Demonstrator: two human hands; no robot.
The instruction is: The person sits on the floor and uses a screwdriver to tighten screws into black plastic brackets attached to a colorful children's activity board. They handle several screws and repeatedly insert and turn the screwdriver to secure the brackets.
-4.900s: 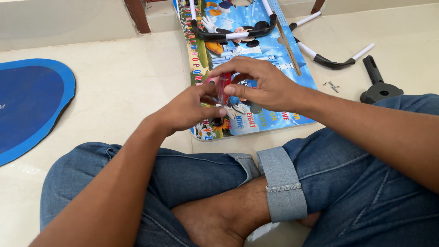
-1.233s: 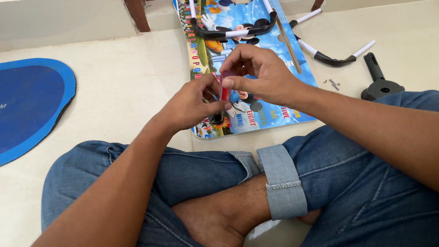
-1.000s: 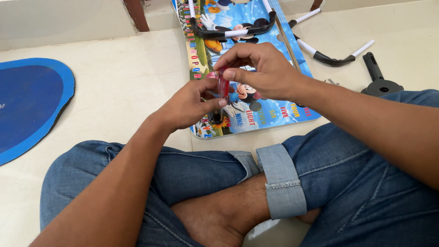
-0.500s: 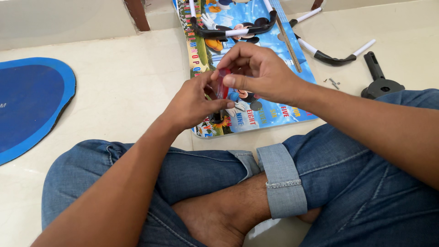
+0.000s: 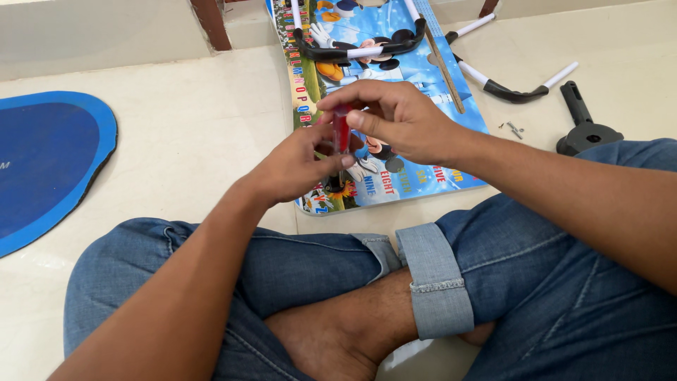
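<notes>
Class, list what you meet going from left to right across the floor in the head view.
Blue mat → left hand → red-handled screwdriver → right hand → small screws → black bracket.

1. The screwdriver (image 5: 341, 131) has a clear red handle.
2. The board (image 5: 395, 92) is bright blue with cartoon figures and a many-coloured letter border.
3. The bent tubes (image 5: 518, 88) are black with white ends.
4. The mat (image 5: 49, 162) is dark blue, lighter-rimmed.
5. The jeans (image 5: 564, 282) are faded blue.
</notes>
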